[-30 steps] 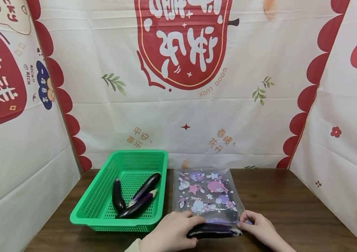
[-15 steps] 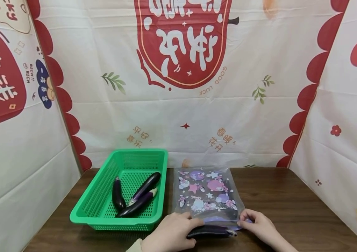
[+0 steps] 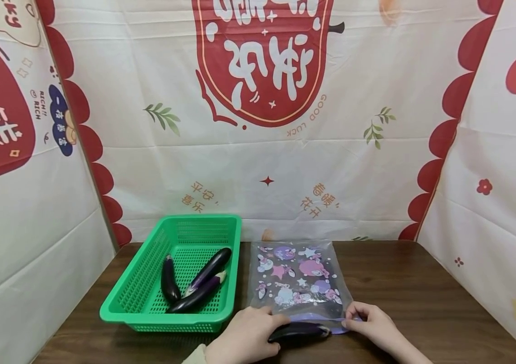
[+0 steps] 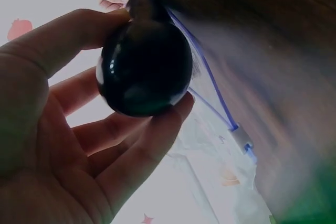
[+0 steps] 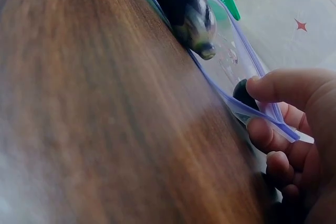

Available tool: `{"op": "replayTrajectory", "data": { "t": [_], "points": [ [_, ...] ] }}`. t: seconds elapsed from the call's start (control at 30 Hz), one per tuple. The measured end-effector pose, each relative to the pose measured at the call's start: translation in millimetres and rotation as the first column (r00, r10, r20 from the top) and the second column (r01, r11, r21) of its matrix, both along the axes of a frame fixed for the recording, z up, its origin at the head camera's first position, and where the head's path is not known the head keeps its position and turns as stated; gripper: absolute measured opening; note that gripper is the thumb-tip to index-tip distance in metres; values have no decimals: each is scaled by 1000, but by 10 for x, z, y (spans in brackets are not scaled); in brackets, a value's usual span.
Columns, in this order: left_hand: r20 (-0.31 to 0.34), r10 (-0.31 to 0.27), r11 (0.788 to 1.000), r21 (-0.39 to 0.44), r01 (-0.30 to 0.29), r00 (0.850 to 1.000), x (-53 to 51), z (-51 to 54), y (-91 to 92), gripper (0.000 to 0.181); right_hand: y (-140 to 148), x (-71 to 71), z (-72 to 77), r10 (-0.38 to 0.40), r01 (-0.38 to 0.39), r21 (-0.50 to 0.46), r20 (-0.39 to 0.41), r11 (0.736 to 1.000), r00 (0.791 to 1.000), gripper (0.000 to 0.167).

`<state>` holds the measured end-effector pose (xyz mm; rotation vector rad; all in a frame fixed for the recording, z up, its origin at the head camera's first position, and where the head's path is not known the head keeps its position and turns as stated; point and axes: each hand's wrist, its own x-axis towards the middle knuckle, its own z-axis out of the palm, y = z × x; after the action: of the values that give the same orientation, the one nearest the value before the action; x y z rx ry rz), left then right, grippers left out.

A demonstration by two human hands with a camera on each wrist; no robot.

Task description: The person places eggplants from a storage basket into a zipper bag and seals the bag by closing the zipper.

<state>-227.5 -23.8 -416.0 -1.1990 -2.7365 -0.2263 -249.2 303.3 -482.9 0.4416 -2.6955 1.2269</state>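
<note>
- Left hand [image 3: 246, 332]: grips one dark purple eggplant [image 3: 298, 332], thumb on one side, fingers curled round the other. Blunt end sits in the hand; stem end points toward the right hand.
- Right hand [image 3: 371, 324]: thumb and fingers pinch the right corner of a clear zip bag [image 3: 300, 275], at its purple zip edge [image 5: 294, 135].
- Held eggplant is at the bag mouth, lying crosswise along the near edge. Mouth is parted, two purple strips apart in the right wrist view. Can't tell if the stem tip is inside.
- Dark rounded shape [image 5: 244, 94] shows by the right thumb at the bag mouth; can't tell what it is.
- White zip slider [image 4: 241, 136] at the corner of the bag away from the right hand.
- Bag lies flat, printed with pink and purple blobs, stars and cartoon figures.
- Green basket [image 3: 171, 319] just left of the bag. Three eggplants in it: one on the left [image 3: 169, 283], two slantwise on the right [image 3: 209, 270].
- All on a dark wood table [image 3: 385, 283]. White cloth [image 3: 267, 156] with red prints hangs behind.
- Pale sleeve [image 3: 196, 355] at left wrist.
</note>
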Motion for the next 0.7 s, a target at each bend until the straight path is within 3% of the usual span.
{"op": "replayTrajectory", "data": {
  "t": [0.33, 0.7],
  "points": [
    [2, 62, 998, 29, -62, 998, -10, -34, 10, 34, -1, 14, 1, -3, 3, 0, 1, 1000, 1000, 18],
    [-7, 76, 997, 35, -75, 997, -25, -72, 25, 32, -13, 13, 25, -9, 9, 1, 14, 1000, 1000, 17]
  ]
}}
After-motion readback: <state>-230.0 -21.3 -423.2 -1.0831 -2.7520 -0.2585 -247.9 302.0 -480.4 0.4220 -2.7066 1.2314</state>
